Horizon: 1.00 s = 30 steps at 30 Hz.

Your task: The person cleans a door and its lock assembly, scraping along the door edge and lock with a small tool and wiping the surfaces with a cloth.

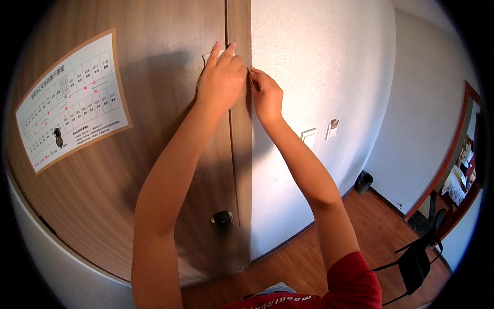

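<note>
My left hand [221,80] is pressed against the brown wooden door [159,31], close to its right edge. Its fingers are stretched out over a small pale piece [207,57] that shows at their sides; most of that piece is covered. Just to the right, my right hand [268,98] is at the edge of the wooden door frame [239,26], beside the white wall. Thumb and fingers there are pinched together. Something small and dark shows by the fingertips, too little visible to name. Both arms reach up.
Lower on the door is a black door handle or lock [223,219], partly blurred. A floor plan sign [77,98] surrounds a peephole [58,138]. Wall switches [308,136], a black bin [363,182], a black chair [414,268] and a mirror [465,159] stand to the right.
</note>
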### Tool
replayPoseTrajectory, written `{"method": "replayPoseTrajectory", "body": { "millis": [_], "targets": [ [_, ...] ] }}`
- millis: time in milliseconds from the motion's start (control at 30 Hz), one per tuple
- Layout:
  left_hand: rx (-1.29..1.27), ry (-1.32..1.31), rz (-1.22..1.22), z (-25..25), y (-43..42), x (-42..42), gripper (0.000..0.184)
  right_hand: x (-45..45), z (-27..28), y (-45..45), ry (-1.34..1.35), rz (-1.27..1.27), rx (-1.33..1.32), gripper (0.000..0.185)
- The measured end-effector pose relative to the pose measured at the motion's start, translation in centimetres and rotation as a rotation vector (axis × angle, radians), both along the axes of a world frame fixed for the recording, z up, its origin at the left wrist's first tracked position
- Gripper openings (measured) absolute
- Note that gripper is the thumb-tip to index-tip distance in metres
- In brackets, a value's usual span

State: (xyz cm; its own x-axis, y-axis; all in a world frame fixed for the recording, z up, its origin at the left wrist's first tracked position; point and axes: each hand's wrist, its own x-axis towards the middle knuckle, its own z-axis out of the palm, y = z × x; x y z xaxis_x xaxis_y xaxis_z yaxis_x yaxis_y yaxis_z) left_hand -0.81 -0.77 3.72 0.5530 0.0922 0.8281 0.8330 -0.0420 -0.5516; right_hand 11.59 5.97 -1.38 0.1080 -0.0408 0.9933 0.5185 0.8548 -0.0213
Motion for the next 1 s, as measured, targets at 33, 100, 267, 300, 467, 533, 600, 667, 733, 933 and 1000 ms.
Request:
{"method": "replayPoseTrajectory", "body": {
  "millis": [33,100,267,300,467,533,600,667,733,933,1000],
  "targets": [
    [0.009,0.006,-0.002,0.0,0.0,0.0,0.019,0.1,0.0,0.1,-0.02,-0.026,0.029,0.018],
    [0.023,0.006,-0.004,0.0,0.1,0.0,0.019,0.1,0.3,0.0,-0.039,-0.05,0.057,0.018],
    [0.047,0.011,-0.006,-0.2,0.0,-0.1,0.019,0.0,0.2,-0.6,-0.035,-0.076,0.058,0.019],
    [0.031,0.016,-0.023,-0.1,0.1,-0.2,0.02,0.0,0.2,-0.5,-0.038,-0.073,0.059,0.019],
    [0.023,0.004,-0.023,-0.2,0.1,0.0,0.02,0.1,0.8,-0.6,-0.033,-0.085,0.054,0.022],
    [0.039,0.007,-0.023,-0.1,0.3,-0.1,0.02,0.1,0.4,-0.4,-0.041,-0.093,0.044,0.022],
    [0.041,0.004,-0.023,-0.1,0.3,-0.1,0.02,0.2,0.5,-0.3,-0.052,-0.1,0.035,0.022],
    [0.041,0.005,-0.023,-0.1,0.2,-0.1,0.02,0.4,1.1,-0.4,-0.071,-0.094,0.093,0.023],
    [0.02,-0.001,-0.009,-0.1,0.2,0.0,0.02,0.3,1.2,-0.5,-0.07,-0.1,0.087,0.023],
    [0.037,0.009,-0.034,-0.2,0.2,-0.1,0.02,0.3,1.1,-0.5,-0.082,-0.105,0.096,0.021],
    [0.031,0.005,-0.035,-0.2,0.1,0.0,0.02,0.4,1.0,-0.7,-0.075,-0.109,0.091,0.02]
  ]
}}
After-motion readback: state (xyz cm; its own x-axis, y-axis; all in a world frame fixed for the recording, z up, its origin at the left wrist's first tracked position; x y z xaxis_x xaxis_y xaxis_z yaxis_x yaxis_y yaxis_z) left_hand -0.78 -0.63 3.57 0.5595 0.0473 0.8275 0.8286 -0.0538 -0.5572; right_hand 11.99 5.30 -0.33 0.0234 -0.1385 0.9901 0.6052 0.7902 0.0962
